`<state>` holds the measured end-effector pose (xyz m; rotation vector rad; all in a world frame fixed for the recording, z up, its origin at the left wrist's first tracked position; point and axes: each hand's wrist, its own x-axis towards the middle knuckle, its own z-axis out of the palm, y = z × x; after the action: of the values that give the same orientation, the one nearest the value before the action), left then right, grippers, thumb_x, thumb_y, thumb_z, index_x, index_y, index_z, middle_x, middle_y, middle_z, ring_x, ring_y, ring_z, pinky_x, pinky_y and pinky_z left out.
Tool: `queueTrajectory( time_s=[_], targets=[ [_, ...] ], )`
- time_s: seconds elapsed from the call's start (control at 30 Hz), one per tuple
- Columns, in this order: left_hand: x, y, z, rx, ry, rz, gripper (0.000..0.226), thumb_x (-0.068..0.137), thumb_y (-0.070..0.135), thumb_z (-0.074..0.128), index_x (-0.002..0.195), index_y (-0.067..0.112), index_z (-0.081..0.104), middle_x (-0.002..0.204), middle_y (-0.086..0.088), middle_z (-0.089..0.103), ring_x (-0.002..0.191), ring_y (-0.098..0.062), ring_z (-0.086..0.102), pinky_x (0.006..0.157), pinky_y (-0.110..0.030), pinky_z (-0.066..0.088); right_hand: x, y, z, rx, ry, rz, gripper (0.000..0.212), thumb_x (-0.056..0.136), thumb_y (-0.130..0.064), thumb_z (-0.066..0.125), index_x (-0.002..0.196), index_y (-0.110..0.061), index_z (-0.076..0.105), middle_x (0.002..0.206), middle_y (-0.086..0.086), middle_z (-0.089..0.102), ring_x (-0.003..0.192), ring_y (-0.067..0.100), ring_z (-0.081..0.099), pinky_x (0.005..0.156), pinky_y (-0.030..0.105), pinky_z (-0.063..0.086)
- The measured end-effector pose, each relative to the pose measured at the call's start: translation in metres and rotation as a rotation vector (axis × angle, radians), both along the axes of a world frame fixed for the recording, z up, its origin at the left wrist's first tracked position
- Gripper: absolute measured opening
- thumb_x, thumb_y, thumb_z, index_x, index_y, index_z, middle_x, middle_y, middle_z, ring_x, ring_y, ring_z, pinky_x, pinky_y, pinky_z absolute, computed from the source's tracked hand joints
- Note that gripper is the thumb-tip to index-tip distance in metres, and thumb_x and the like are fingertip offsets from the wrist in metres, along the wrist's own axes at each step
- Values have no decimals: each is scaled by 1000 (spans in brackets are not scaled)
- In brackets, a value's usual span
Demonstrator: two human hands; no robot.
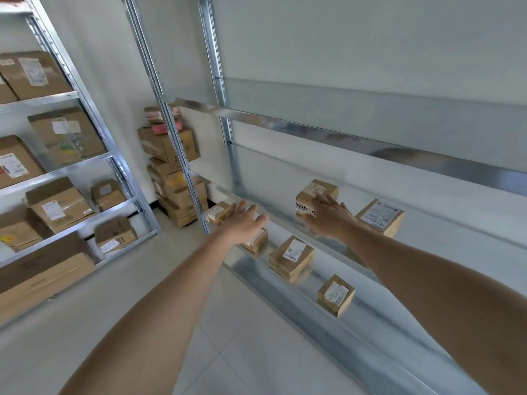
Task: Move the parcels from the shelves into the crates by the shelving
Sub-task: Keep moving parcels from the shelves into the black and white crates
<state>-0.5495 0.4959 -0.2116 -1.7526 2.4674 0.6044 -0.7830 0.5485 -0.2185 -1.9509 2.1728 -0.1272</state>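
Cardboard parcel [256, 241] half hidden behind left hand [242, 223].

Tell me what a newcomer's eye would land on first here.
The left grip and right grip, fingers spread, reach into the metal shelving among small labelled parcels, the right one at the rear parcel. Beyond them, an untidy stack of cartons fills the corner.

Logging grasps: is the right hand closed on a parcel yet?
Open: the right hand shows straight, spread fingers in front of the parcel, none curled round it.
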Motion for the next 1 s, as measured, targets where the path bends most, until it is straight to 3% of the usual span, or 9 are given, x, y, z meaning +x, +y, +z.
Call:
queueTrajectory(
  time_s=[0.63,0.9,1.0],
  targets=[
    [-130,-209,-43,74,-16,-226,73,106,62,16,165,22,6,172,-5,-10,158,-31,-11,126,-59,5,-94,-184,-54,45,-131,-229,68,107,-47,34,163,-14,15,172,1,4,158,24,0,127,50,7],
    [-175,-249,-66,252,170,-245,73,108,58,23,165,17,3,172,-5,-7,159,-26,-7,126,-44,1,-112,-202,-83,89,-251,-372,65,108,-42,34,163,-13,15,171,6,5,158,26,3,127,49,11],
    [-186,-268,-82,364,264,-207,75,107,61,25,165,19,4,173,-1,-5,159,-22,-3,128,-44,5,-111,-211,-92,21,-464,-543,48,109,-26,34,151,-3,40,160,20,27,153,36,19,126,45,18]
  ],
)
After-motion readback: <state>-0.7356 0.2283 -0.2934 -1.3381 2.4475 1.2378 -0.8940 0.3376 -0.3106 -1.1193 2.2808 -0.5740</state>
